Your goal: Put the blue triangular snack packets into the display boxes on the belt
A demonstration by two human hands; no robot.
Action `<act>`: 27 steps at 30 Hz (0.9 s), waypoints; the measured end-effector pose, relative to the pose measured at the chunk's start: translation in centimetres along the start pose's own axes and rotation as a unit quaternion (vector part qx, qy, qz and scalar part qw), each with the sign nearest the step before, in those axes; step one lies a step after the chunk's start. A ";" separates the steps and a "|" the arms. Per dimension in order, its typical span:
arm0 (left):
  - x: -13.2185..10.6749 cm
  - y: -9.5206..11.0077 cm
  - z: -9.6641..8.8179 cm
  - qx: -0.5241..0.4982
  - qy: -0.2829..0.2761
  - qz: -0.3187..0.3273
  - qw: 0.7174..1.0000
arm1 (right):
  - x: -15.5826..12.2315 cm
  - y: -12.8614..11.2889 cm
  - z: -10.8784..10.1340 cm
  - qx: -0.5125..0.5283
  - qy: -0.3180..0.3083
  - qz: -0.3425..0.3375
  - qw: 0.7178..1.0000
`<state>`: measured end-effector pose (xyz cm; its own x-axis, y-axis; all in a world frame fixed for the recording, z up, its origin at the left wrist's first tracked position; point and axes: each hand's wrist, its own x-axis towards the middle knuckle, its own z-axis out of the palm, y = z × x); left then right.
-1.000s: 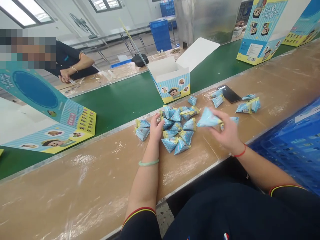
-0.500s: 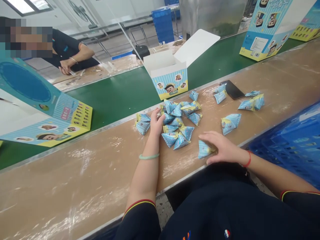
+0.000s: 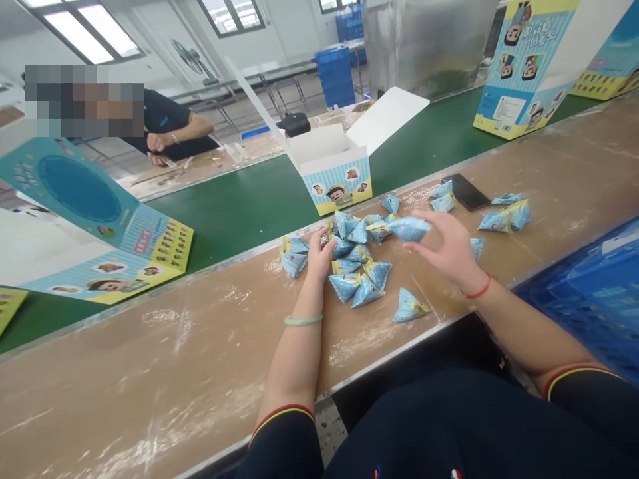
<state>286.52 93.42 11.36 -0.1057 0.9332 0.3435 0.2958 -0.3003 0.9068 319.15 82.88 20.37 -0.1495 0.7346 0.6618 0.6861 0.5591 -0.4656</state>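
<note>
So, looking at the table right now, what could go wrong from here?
The lone packet lies close to the front edge of the table, so a passing forearm might knock it off. The right hand holds another packet beside the pile; a bump could shift the loose packets there. The phone lies out among packets and might get nudged.
</note>
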 end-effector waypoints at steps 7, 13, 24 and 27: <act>-0.9 1.3 0.8 0.002 0.031 -0.001 1.000 | -4.3 1.4 -1.4 -0.015 -0.127 -0.026 0.991; 1.0 6.9 1.0 0.117 0.132 0.177 0.968 | -8.4 2.9 -0.2 0.013 -0.179 0.000 0.984; 10.9 10.5 0.8 0.256 0.016 0.142 0.956 | -10.6 0.5 1.8 0.092 -0.277 -0.020 0.956; 6.3 9.6 -1.2 0.334 -0.012 0.160 0.929 | -11.8 -0.4 3.3 0.078 -0.270 -0.011 0.960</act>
<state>287.53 96.16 22.48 0.1067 0.8240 0.5565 0.8321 -0.3804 0.4036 318.29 75.22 10.84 -0.5384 0.7908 0.2913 0.5702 0.5964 -0.5650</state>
